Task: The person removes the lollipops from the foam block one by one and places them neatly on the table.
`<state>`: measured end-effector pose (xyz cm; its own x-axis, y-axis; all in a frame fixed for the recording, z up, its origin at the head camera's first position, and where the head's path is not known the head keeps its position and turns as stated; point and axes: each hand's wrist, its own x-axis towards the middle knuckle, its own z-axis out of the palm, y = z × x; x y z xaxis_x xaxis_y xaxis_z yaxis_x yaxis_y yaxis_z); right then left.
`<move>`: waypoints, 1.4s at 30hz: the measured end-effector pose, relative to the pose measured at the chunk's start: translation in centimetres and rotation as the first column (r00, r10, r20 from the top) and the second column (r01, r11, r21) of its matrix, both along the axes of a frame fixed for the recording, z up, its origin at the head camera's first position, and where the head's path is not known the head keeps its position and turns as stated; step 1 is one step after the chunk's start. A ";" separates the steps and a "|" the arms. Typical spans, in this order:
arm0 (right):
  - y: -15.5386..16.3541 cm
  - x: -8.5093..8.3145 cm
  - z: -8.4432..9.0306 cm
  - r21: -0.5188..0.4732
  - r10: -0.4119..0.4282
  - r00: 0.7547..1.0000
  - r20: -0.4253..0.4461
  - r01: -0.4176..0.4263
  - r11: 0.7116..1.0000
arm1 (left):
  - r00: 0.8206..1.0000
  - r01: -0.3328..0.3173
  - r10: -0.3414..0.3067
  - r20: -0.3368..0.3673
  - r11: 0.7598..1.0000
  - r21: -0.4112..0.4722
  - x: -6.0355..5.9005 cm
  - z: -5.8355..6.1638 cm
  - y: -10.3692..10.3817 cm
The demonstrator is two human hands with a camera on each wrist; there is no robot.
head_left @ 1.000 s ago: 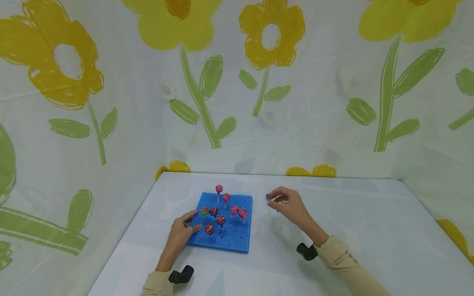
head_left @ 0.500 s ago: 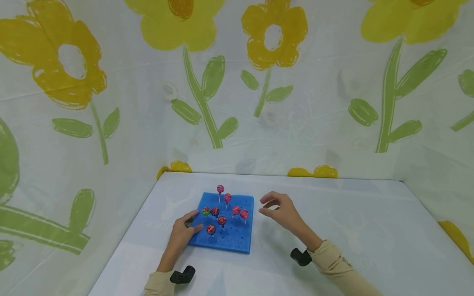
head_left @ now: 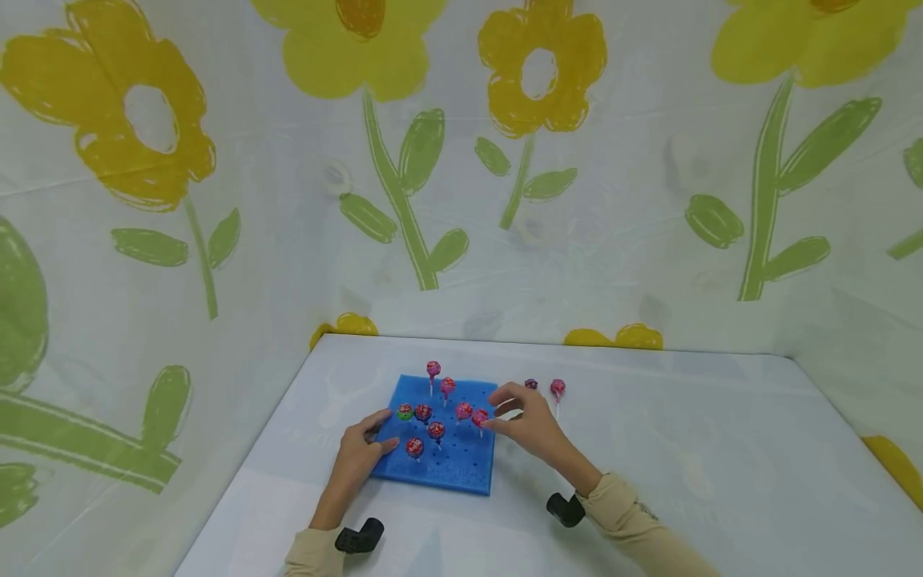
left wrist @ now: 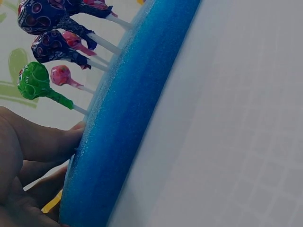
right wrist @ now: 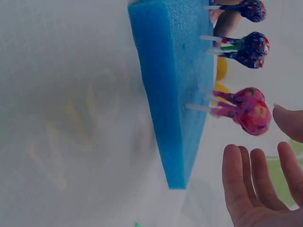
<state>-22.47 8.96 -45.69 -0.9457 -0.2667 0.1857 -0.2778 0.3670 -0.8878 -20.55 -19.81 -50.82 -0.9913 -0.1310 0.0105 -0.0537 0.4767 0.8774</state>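
My left hand (head_left: 358, 455) rests on the near left corner of the square blue foam block (head_left: 461, 465), thumb and fingers lying nearly straight over its edge; I judge this keeps the light foam from sliding on the table. The block sits near the middle of the table, somewhat toward its left edge, and it carries several wrapped lollipops standing upright with their white sticks pushed into small holes: mostly pink-red ones, a dark purple one, and one green lollipop (left wrist: 34, 81) closest to my left fingers.

My right hand (head_left: 521, 421) hovers at the block's right edge, fingers spread and relaxed, holding nothing. Its fingertips are just beside the pink-red lollipop (right wrist: 250, 115) that stands nearest that edge; I cannot tell whether they touch it. Two more lollipops, a pink lollipop (head_left: 558, 389) and a small dark one (head_left: 530, 384), lie off the foam, just beyond my right hand toward the far edge.

The white table (head_left: 685, 465) has a faint printed pattern. Around it hangs a pale cloth backdrop (head_left: 620, 200) painted with big yellow flowers and green stems.
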 end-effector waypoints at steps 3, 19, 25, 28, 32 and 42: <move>-0.6 -0.1 -0.5 -0.014 0.007 1.000 -0.015 -0.007 1.000 | 1.000 0.003 -0.003 -0.003 1.000 -0.003 0.0 0.1 0.0; -2.8 0.3 -1.4 -0.005 -0.008 1.000 -0.024 0.007 1.000 | 1.000 -0.002 0.002 -0.019 1.000 -0.025 0.1 -0.1 -0.1; -2.7 0.4 -1.4 -0.034 -0.033 0.999 -0.033 0.032 0.999 | 1.000 -0.002 0.002 -0.013 1.000 -0.027 0.1 0.0 0.0; -2.7 0.4 -1.5 -0.046 -0.045 0.998 -0.036 0.043 0.998 | 1.000 -0.008 0.008 -0.011 1.000 -0.025 0.1 0.0 -0.1; -2.7 0.4 -1.7 -0.063 -0.054 0.998 -0.032 0.052 0.997 | 1.000 -0.012 0.012 -0.008 0.999 -0.031 0.1 -0.1 -0.2; -2.5 0.5 -1.7 -0.077 -0.063 0.998 -0.027 0.061 0.995 | 1.000 -0.005 0.005 0.002 1.000 -0.030 0.2 0.0 0.0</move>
